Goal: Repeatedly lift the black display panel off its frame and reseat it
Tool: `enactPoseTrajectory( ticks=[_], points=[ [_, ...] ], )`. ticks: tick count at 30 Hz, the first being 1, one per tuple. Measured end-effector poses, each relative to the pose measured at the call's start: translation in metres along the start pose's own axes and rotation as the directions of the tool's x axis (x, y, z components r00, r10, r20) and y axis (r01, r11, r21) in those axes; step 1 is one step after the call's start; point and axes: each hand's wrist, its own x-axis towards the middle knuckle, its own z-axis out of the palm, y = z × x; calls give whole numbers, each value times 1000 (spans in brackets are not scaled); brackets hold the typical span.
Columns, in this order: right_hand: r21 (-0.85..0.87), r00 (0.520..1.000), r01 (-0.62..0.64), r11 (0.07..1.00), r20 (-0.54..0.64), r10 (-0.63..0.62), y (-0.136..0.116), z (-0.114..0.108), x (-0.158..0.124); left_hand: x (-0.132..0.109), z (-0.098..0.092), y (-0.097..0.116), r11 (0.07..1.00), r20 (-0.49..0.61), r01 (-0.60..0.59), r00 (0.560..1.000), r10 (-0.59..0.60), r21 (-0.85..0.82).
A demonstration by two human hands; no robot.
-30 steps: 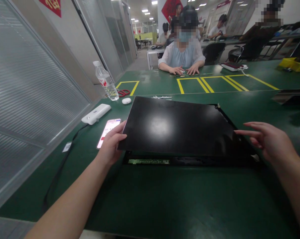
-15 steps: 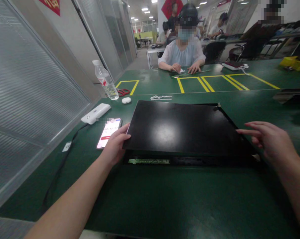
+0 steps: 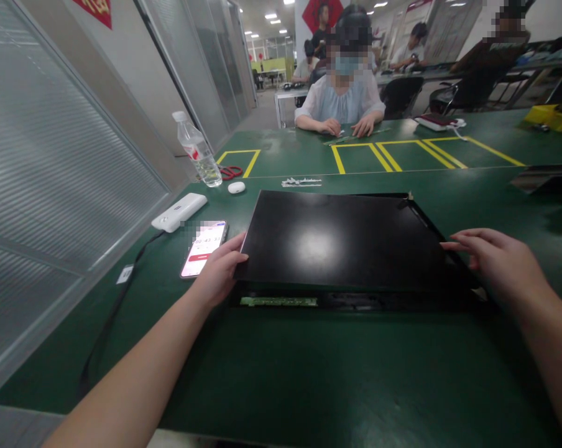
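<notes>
A large glossy black panel (image 3: 341, 239) lies nearly flat on a black frame (image 3: 421, 214) on the green table (image 3: 309, 373). A thin green circuit strip (image 3: 278, 302) shows under its near edge. My left hand (image 3: 218, 274) grips the panel's near left corner, thumb on top. At the near right edge, my right hand (image 3: 498, 264) rests with its fingers stretched over the panel.
A phone (image 3: 204, 247) with a lit screen lies just left of my left hand. A white power bank (image 3: 179, 212) with a black cable, a water bottle (image 3: 198, 152), red scissors (image 3: 232, 172) and a white case (image 3: 236, 187) sit further left. A person sits across the table.
The panel's far edge has come down onto the frame. My left hand stayed on the corner. My right hand moved down to touch the right edge.
</notes>
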Motion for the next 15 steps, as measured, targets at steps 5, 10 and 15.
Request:
enactPoseTrajectory(
  ticks=[5, 10, 15],
  points=[
    [-233, 1000, 12, 972, 8, -10, 3, -1, 6, 1, 2, -3, 1000, -35, 10, 999, -10, -2],
    [-238, 999, 53, 970, 7, -53, 14, 2, 14, 3, 0, -9, 999, -62, 1, 998, 1, 37],
    [-275, 988, 152, 949, 29, -150, 22, 2, 19, 6, -4, -15, 999, 24, -28, 999, 27, 42]
  ],
)
